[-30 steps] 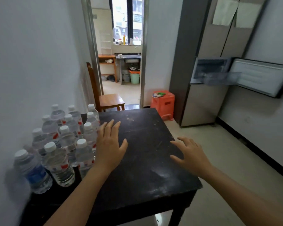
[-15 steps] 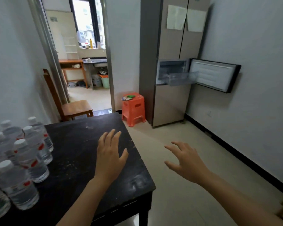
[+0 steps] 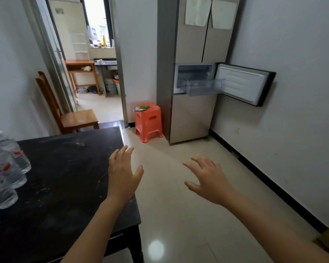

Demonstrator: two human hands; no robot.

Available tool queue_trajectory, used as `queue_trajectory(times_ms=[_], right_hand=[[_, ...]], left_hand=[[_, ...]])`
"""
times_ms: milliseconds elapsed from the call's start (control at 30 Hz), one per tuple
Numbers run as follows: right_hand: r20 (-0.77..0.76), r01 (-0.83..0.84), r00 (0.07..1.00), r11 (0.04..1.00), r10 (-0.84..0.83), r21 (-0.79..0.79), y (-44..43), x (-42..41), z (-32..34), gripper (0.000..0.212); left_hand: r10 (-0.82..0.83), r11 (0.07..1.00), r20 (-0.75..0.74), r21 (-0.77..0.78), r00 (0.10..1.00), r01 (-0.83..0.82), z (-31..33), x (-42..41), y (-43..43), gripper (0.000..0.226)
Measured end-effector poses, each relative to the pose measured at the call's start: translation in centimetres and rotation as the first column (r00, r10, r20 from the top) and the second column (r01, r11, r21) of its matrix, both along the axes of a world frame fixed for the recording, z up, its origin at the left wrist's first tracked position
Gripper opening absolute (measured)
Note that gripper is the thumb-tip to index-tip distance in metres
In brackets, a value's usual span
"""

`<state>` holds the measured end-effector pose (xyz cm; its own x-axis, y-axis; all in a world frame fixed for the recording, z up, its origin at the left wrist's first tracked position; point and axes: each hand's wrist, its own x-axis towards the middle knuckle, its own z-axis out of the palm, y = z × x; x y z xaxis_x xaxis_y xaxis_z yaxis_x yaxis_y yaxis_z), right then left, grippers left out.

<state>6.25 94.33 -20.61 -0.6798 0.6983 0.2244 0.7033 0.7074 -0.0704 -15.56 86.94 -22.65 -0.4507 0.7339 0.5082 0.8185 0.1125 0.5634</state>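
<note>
My left hand [image 3: 123, 173] hovers over the right edge of the black table [image 3: 65, 179], fingers straight and holding nothing. My right hand [image 3: 209, 179] is out over the floor, fingers spread and loosely bent, also empty. Several clear water bottles [image 3: 6, 168] with white caps and red labels stand at the table's left side. Ahead on the right a tall fridge [image 3: 194, 76] has its middle compartment door [image 3: 243, 84] swung open to the right, and a clear drawer [image 3: 205, 87] is pulled out.
An orange plastic stool [image 3: 148, 121] stands left of the fridge by the doorway [image 3: 101, 73]. A wooden chair [image 3: 68, 114] sits behind the table against the left wall. Beige tiled floor [image 3: 188, 215] lies between the table and the right wall.
The view has swung right: the bottles and table slid toward the left edge, and the fridge came toward the centre. Both hands stayed open and now sit over the table's edge and the floor.
</note>
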Motion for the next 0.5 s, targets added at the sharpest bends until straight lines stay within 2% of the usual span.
queue_trajectory(times_ms=[233,500], right_hand=[[-0.031,0.006,0.999,0.996,-0.009,-0.085,7.5,2.5,-0.3,0.058],[-0.058,0.112,0.991,0.985,-0.120,-0.134,19.5,7.0,1.1,0.058]], left_hand=[[-0.023,0.999,0.024,0.023,0.999,0.023,0.0,1.9,6.5,0.056],[-0.012,1.000,0.087,0.024,0.996,0.010,-0.8,3.5,18.3,0.056]])
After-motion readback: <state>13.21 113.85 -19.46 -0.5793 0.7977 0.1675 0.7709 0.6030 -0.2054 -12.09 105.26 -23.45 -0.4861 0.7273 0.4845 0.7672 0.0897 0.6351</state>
